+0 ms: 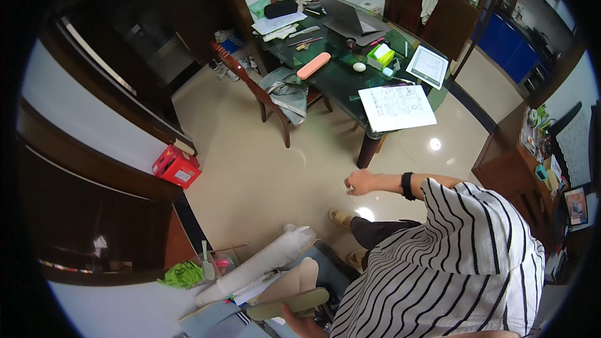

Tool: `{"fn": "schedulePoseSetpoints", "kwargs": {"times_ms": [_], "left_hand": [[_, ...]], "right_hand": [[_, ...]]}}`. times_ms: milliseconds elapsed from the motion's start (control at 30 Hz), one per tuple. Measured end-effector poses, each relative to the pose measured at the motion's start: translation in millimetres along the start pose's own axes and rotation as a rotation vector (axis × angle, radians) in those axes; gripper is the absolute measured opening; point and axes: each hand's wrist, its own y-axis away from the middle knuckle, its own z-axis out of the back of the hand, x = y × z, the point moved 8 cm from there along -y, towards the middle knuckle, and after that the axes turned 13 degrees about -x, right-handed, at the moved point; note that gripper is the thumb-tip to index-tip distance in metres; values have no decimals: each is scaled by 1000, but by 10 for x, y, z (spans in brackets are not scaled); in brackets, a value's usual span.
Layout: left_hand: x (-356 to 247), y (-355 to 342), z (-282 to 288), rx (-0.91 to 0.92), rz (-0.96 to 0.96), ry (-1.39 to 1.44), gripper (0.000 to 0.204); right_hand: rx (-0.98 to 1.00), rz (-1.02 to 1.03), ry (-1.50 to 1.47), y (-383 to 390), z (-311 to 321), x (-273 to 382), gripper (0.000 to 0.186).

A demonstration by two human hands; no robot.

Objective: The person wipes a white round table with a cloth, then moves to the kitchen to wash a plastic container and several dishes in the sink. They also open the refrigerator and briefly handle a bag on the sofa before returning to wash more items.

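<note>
Two hands in view. Left hand (300, 323), low in frame, closes on the edge of an elongated olive case (299, 302); most of its fingers are hidden. Case lies across the hand, rounded ends free, above the clutter at the lower edge. Contents: cannot tell; may be for pens or glasses. Right hand (360, 183) hangs over the floor, fingers loosely curled; too small to tell if it holds anything.

Handling, my judgement: grip near the middle, long side level, ends clear of neighbours.

Around: white wrapped roll (263, 265) near the case, crowding that side; clear bin with a pale brush (207, 266) and lime-green bag (183, 274) beyond. Red box (180, 168) by the wall. Wooden chair (236, 67), draped with a grey garment (283, 91), blocks part of the glass surface (338, 87), which carries a pink case (313, 66), laptop (343, 14), papers (398, 108).
</note>
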Motion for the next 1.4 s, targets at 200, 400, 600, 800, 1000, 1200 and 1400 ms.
{"fn": "schedulePoseSetpoints", "kwargs": {"times_ms": [200, 400, 600, 800, 1000, 1200, 1400], "left_hand": [[-72, -339, -625, -198, -22, -190, 53], [-168, -595, -1565, -226, -80, -421, 50], [-212, -812, -2333, -257, 1, -507, 49], [-222, -981, -2971, -109, -135, -727, 60], [-176, -1154, -3276, -79, -89, -705, 63], [-111, -1282, -3339, -70, -47, -756, 64], [103, -1505, -3520, -30, 84, -452, 54]], "right_hand": [[-232, -124, 14, -1328, 617, -941, 31], [-388, -264, 205, -3096, 1337, -2093, 44], [-379, -381, 355, -4238, 1529, -2935, 53], [-297, -224, 482, -4561, 1239, -3266, 53], [-488, -31, 462, -4509, 1343, -3314, 29], [-342, -50, 247, -4337, 1483, -3182, 52], [-350, 10, -66, -3736, 1937, -2174, 55]]}}
